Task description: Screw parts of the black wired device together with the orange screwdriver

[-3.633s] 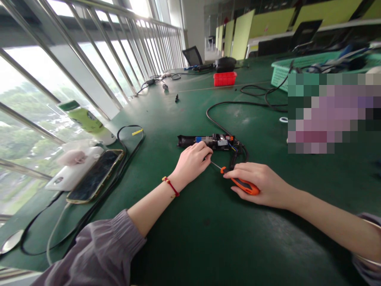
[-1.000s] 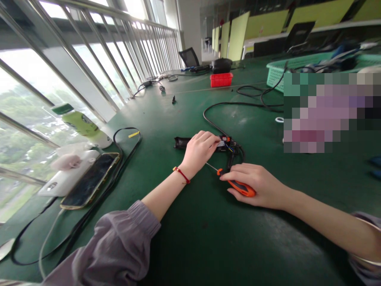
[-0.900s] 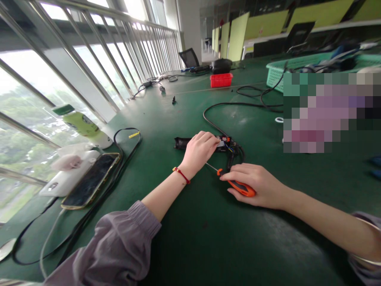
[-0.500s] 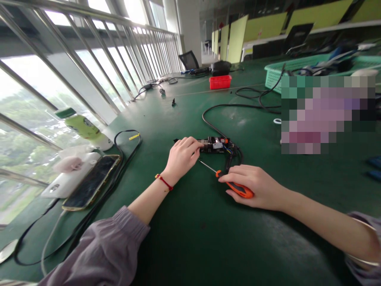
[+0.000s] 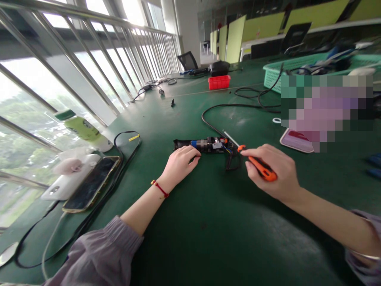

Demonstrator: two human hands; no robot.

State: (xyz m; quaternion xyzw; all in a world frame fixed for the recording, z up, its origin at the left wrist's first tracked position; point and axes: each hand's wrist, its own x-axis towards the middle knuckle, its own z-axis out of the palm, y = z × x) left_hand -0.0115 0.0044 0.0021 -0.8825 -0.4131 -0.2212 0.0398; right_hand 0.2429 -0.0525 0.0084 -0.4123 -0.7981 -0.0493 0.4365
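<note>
A black, tube-shaped corded device (image 5: 205, 145) lies on the green table, its inner parts and coloured wires exposed at the right end. My left hand (image 5: 181, 162) rests just in front of its left half, thumb and fingers apart and nothing held. Whether the fingertips touch the device, I cannot tell. An orange and black screwdriver (image 5: 263, 169) is gripped in my right hand (image 5: 275, 171). Its shaft slants up to the left, past the wired end of the device, near the black cable (image 5: 218, 106). A thin black loop-like part (image 5: 233, 163) sticks out below that end.
Left stand a green-capped bottle (image 5: 85, 129), a dark phone (image 5: 93, 183), a white power bank (image 5: 64, 184) and looping cords. Toward the back are a red box (image 5: 219, 82) and a green basket (image 5: 272, 77) of cables. A phone-like object (image 5: 294, 141) lies right, beside a blurred-out area.
My right hand has risen and moved right with the screwdriver, whose tip now points up-left beyond the device. My left hand has drawn back a little, uncovering the device's left end.
</note>
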